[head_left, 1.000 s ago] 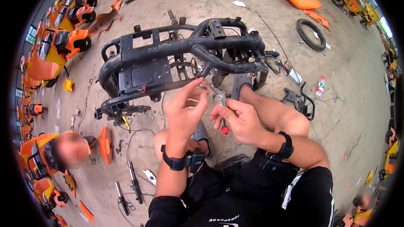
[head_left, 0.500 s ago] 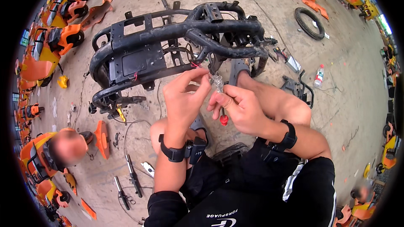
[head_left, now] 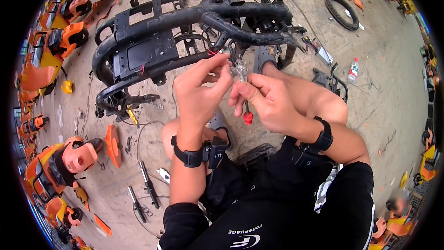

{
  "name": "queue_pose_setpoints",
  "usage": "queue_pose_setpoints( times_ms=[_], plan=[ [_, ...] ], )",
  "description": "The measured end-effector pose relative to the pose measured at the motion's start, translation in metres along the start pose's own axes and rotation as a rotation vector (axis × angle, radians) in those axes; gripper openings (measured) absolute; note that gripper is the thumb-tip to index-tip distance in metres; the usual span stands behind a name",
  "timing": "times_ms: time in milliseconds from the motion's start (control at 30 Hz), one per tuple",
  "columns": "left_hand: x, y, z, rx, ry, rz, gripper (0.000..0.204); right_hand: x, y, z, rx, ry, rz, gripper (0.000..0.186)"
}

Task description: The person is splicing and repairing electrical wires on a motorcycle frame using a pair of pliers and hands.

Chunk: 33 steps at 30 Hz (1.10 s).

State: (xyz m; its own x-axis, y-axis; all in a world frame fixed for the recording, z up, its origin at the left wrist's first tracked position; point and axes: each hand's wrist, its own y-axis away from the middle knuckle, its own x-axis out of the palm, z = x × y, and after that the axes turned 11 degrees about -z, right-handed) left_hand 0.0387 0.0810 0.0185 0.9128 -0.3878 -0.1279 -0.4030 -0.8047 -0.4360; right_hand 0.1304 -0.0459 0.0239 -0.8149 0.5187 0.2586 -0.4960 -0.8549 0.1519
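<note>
Clear connector (head_left: 240,70) stays pinched between both hands, nearer the black frame (head_left: 185,23) now.

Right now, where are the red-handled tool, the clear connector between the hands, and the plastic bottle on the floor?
red-handled tool (head_left: 248,117), head view, on its red handle end below the right hand.
clear connector (head_left: 240,69), head view, on its translucent body between the fingertips.
plastic bottle (head_left: 354,70), head view, on its middle.

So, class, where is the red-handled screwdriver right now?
In the head view it sits at centre, gripped in the right hand, red handle tip hanging down, just below the black scooter frame and beside the left hand.
</note>
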Motion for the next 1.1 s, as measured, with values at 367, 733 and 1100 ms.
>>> queue_pose_setpoints(
  times_ms=[367, 733, 1100],
  plan=[
    [0.003, 0.002, -0.005, 0.031, -0.171, 0.009, 0.011, 0.000, 0.001, 0.000, 0.017, -0.026, 0.017, 0.025],
    [-0.010, 0.001, 0.000, -0.089, 0.009, 0.050, 0.014, -0.001, 0.002, 0.006, 0.082, -0.020, 0.036, 0.026],
    [-0.013, -0.017, -0.008, 0.080, -0.163, 0.208, 0.012, -0.001, 0.003, 0.007, 0.057, 0.063, 0.029, 0.022]
  ],
)
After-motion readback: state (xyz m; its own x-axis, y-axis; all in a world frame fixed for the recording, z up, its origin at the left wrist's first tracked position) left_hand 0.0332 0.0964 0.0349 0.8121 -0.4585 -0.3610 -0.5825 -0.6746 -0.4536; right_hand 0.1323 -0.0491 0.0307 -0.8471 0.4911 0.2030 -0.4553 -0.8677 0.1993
